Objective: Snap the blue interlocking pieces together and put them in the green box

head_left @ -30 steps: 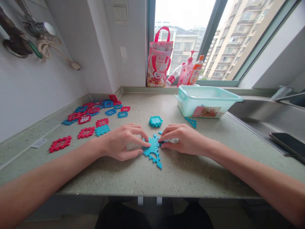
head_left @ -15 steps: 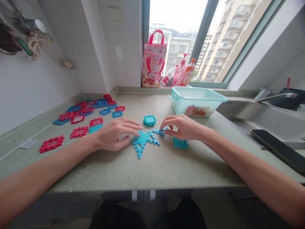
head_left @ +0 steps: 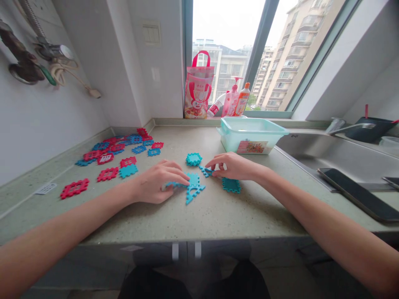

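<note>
Speckled grey-green stone countertop (head_left: 218,211) is seen from the head view, set in a tiled corner under a tall window with apartment blocks beyond.

Head view, centre: a flat assembly of teal plastic interlocking tiles (head_left: 193,187) lies on the counter directly ahead, its long axis running from the near side toward the window, with a pointed triangular piece at the near end. The left hand (head_left: 160,185) is laid beside it on the left, fingers curled and pressed onto the assembly's left edge. The right hand (head_left: 233,167) is held just beyond and to the right, thumb and forefinger pinched narrowly on a small teal triangular tile (head_left: 206,170) near the assembly's far right corner, not visibly joined. The left hand is the nearer to the assembly.

Head view, surroundings: a loose teal square tile (head_left: 231,185) is noted just below the right wrist; a teal hexagonal piece (head_left: 193,159) sits beyond the assembly. Scattered red and blue lattice tiles (head_left: 115,155) are spread well apart to the left. A pale mint plastic tub (head_left: 252,135) stands to the right rear, a stainless sink (head_left: 327,153) beyond it, a dark phone (head_left: 352,192) on the sink's edge. A pink printed bag (head_left: 198,89) and bottles (head_left: 233,99) are set on the sill.
</note>
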Demonstrator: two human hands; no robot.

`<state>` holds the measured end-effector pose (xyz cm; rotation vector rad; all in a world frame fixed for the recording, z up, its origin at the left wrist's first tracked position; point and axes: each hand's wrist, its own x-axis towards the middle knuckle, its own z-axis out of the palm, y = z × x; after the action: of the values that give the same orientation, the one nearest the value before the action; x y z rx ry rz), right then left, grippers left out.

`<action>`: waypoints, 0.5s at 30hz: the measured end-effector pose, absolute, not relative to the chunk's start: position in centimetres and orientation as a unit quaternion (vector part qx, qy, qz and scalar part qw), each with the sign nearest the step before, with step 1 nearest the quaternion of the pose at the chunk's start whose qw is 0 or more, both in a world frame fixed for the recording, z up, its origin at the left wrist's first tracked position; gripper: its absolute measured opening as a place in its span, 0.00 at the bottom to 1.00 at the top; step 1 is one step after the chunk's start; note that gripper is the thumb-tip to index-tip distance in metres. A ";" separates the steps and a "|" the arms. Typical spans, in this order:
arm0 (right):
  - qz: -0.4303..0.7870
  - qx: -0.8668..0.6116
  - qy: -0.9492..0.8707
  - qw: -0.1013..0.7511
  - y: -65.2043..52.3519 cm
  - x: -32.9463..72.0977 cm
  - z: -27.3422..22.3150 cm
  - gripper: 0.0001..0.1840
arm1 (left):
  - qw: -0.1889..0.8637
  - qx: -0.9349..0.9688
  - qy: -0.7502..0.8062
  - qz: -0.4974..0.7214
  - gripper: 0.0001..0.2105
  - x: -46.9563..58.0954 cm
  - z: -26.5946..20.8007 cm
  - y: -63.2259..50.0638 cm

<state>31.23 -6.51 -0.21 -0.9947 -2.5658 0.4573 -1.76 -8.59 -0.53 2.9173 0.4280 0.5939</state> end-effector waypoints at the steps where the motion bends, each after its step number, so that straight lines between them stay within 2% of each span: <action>1: 0.179 -0.348 -0.902 0.181 -6.5 31.2 -0.3 0.15 | 0.072 0.968 0.137 0.199 0.23 -1.8 -0.6 -8.4; 7: 0.284 -0.312 -0.887 0.189 -7.2 29.9 -1.1 0.15 | 0.072 0.960 0.122 0.242 0.12 -1.2 -1.1 -8.3; 15: 0.288 -0.303 -0.878 0.234 -7.4 29.3 -2.1 0.12 | 0.105 0.950 0.112 0.271 0.11 -0.6 -1.9 -8.2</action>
<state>29.29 -7.43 -2.08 -0.8322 -2.4102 0.7921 -0.63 -8.16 -1.94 2.8017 0.3311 0.7984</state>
